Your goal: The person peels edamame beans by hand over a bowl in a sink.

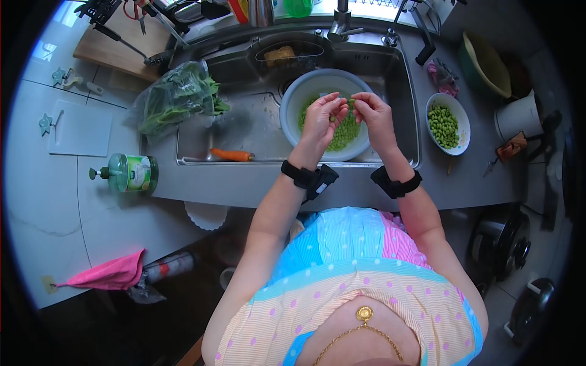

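Observation:
Both hands are over a light grey-blue basin (293, 122) standing in the steel sink (244, 131). Small green beans (343, 135) lie inside the basin. My left hand (322, 119) is closed, with a bit of green bean showing between its curled fingers. Close by on its right, my right hand (375, 116) has thumb and fingers pinched together; what they hold, if anything, is too small to make out. To the right of the sink, a white bowl (465, 131) contains shelled green beans (444, 126).
A carrot (232, 155) lies in the sink's front left. Leafy greens in a plastic bag (174, 100) overhang its left edge. The faucet (343, 24) rises behind. A soap pump bottle (131, 172) and cutting board (80, 130) are left; a green basin (485, 67) stands right.

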`<state>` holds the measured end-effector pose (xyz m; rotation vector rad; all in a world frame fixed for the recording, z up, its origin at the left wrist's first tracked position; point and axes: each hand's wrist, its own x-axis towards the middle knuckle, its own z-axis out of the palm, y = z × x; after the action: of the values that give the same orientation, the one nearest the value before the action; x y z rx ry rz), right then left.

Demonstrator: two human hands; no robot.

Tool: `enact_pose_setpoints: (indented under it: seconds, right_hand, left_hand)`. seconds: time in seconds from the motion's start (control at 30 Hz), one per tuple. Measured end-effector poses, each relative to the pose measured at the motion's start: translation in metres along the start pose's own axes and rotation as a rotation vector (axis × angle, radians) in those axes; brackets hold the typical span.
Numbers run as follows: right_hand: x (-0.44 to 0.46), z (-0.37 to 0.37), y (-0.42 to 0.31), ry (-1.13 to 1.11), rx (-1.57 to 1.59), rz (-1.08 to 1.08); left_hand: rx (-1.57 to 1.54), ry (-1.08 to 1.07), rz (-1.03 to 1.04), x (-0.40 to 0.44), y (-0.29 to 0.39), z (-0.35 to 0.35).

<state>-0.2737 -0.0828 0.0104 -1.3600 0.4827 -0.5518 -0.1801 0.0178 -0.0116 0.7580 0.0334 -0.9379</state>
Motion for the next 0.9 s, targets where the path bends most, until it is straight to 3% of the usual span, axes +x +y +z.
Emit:
enact_pose_setpoints:
  seconds: [0.13, 0.77, 0.9]
  right_hand:
    - [-0.003, 0.001, -0.001, 0.0, -0.087, -0.042]
    - [-0.006, 0.006, 0.004, -0.037, -0.09, 0.001]
    - [-0.001, -0.002, 0.007, -0.099, 0.139, 0.122]
  left_hand:
    - [0.021, -0.003, -0.056, -0.001, 0.001, -0.001]
    - [0.124, -0.007, 0.072, -0.006, -0.004, 0.008]
    - [0.099, -0.029, 0.01, -0.004, -0.003, 0.007]
